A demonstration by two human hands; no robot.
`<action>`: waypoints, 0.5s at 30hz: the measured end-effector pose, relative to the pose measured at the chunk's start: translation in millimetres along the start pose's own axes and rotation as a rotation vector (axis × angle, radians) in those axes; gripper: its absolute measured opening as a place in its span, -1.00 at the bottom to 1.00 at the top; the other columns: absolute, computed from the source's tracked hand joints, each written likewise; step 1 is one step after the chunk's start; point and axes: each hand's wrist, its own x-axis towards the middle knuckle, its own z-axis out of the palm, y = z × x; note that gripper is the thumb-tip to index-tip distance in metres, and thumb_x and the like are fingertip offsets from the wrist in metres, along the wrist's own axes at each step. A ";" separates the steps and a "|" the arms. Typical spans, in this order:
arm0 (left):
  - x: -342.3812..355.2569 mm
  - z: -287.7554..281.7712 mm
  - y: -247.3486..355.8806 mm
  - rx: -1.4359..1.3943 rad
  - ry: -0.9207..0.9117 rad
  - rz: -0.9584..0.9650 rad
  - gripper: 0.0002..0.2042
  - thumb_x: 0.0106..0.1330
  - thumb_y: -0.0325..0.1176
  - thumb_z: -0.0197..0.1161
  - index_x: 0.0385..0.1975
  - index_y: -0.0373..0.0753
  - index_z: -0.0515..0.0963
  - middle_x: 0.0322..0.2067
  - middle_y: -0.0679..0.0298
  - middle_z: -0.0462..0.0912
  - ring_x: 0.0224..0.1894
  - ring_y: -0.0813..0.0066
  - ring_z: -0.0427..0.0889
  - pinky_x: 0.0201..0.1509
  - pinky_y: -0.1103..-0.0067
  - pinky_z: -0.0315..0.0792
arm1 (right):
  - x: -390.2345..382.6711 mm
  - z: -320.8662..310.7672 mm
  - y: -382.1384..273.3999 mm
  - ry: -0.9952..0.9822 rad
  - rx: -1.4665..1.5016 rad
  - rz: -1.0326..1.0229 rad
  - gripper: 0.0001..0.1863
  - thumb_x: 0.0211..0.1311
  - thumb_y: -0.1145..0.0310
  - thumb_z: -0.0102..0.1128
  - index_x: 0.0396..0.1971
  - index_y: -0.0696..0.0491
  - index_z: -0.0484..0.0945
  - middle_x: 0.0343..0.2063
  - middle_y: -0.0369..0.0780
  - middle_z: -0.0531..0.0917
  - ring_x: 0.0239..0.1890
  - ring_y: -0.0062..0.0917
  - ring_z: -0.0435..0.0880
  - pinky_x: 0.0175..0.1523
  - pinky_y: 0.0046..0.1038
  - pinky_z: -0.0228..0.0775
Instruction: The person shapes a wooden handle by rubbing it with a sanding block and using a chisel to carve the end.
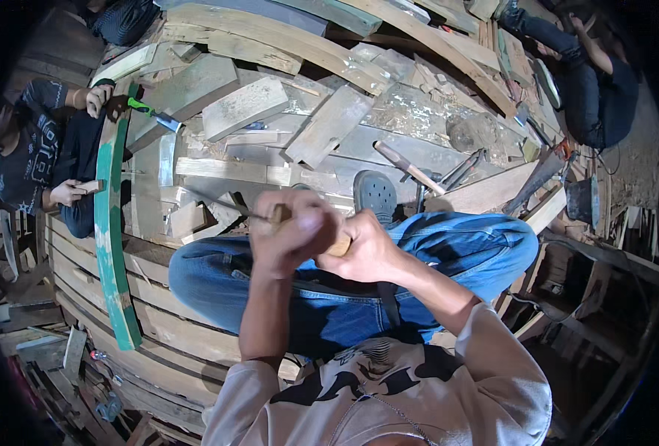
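My left hand (292,234) is closed, slightly blurred, round the small wooden handle (278,213) of a thin metal tool (225,205), whose shaft points out to the left. Just right of it, my right hand (367,245) grips a light wooden piece (335,246), partly hidden behind the left hand. Both hands are close together above my crossed legs in blue jeans (463,249). A grey clog (374,189) shows behind them.
A co-worker (32,149) at left holds a green plank (109,245) and a green-handled tool (141,105). Another person (597,89) sits upper right. Wood offcuts (244,108), a mallet-like wooden tool (407,167) and a saw (534,182) lie around.
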 end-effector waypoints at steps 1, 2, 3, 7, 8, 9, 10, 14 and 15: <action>6.3 -7.8 4.0 -0.232 -0.189 0.062 -0.69 0.21 -0.35 0.16 -0.75 -0.19 0.28 -0.82 0.34 0.30 -0.77 0.63 0.25 -0.72 0.64 0.09 | -3.9 0.2 1.0 -0.018 -0.026 0.012 -0.84 -0.20 0.37 0.35 -0.64 0.13 0.59 -0.71 -0.07 0.59 -0.56 -0.26 0.66 -0.39 -0.36 0.49; 7.2 -19.4 5.6 -0.332 -0.259 0.160 -0.67 0.23 -0.34 0.10 -0.77 -0.16 0.22 -0.83 0.35 0.26 -0.78 0.60 0.23 -0.72 0.62 0.07 | -7.1 1.3 3.0 -0.037 -0.053 0.025 -0.84 -0.20 0.37 0.36 -0.68 0.13 0.59 -0.72 -0.07 0.58 -0.57 -0.27 0.66 -0.39 -0.37 0.49; 6.0 -20.4 2.5 -0.280 -0.189 0.125 -0.69 0.22 -0.35 0.12 -0.75 -0.17 0.25 -0.83 0.37 0.25 -0.77 0.63 0.23 -0.72 0.63 0.07 | -9.1 4.7 11.4 -0.030 -0.050 0.001 -0.85 -0.25 0.46 0.33 -0.58 0.16 0.59 -0.75 -0.18 0.53 -0.64 -0.48 0.61 -0.43 -0.48 0.44; 0.3 -8.8 -13.0 0.131 -0.106 -0.100 -0.78 0.15 -0.40 0.23 -0.69 -0.24 0.38 -0.76 0.38 0.30 -0.72 0.67 0.25 -0.67 0.66 0.07 | 0.5 4.2 6.9 0.009 0.026 -0.029 -0.87 -0.25 0.50 0.33 -0.59 0.17 0.60 -0.76 -0.20 0.56 -0.65 -0.53 0.61 -0.43 -0.51 0.45; -1.1 -3.3 -8.0 0.011 -0.037 -0.062 -0.77 0.16 -0.40 0.23 -0.70 -0.24 0.38 -0.76 0.38 0.29 -0.74 0.66 0.24 -0.67 0.65 0.07 | -5.5 -1.5 -2.8 0.018 0.063 -0.007 -0.86 -0.24 0.47 0.34 -0.59 0.16 0.60 -0.75 -0.20 0.56 -0.65 -0.53 0.61 -0.43 -0.51 0.45; 4.4 -1.2 0.6 -0.160 -0.105 0.073 -0.75 0.18 -0.38 0.21 -0.71 -0.23 0.38 -0.81 0.40 0.25 -0.77 0.63 0.23 -0.69 0.63 0.07 | -8.4 0.9 3.8 -0.001 0.008 -0.019 -0.86 -0.24 0.47 0.34 -0.60 0.15 0.58 -0.76 -0.20 0.55 -0.65 -0.53 0.60 -0.43 -0.50 0.44; 6.6 -9.1 7.2 -0.326 -0.186 0.077 -0.71 0.20 -0.36 0.20 -0.74 -0.19 0.34 -0.83 0.40 0.21 -0.80 0.60 0.20 -0.70 0.61 0.06 | -9.6 3.2 5.3 -0.018 -0.046 -0.031 -0.86 -0.24 0.46 0.34 -0.62 0.15 0.57 -0.76 -0.20 0.55 -0.66 -0.53 0.59 -0.43 -0.50 0.44; 6.3 6.5 -5.0 0.204 -0.128 -0.155 -0.63 0.19 -0.33 0.20 -0.80 -0.18 0.23 -0.82 0.39 0.21 -0.80 0.66 0.15 -0.73 0.61 0.00 | 1.7 5.3 -0.8 -0.030 -0.074 -0.009 -0.83 -0.23 0.39 0.34 -0.60 0.15 0.59 -0.70 -0.09 0.60 -0.57 -0.30 0.67 -0.40 -0.39 0.48; 5.0 1.1 -13.0 0.253 -0.162 -0.098 -0.64 0.20 -0.33 0.19 -0.79 -0.20 0.24 -0.82 0.39 0.24 -0.80 0.67 0.17 -0.73 0.63 0.02 | 1.0 5.5 3.3 -0.024 -0.021 0.017 -0.83 -0.21 0.38 0.34 -0.59 0.15 0.61 -0.69 -0.08 0.60 -0.56 -0.32 0.68 -0.40 -0.39 0.49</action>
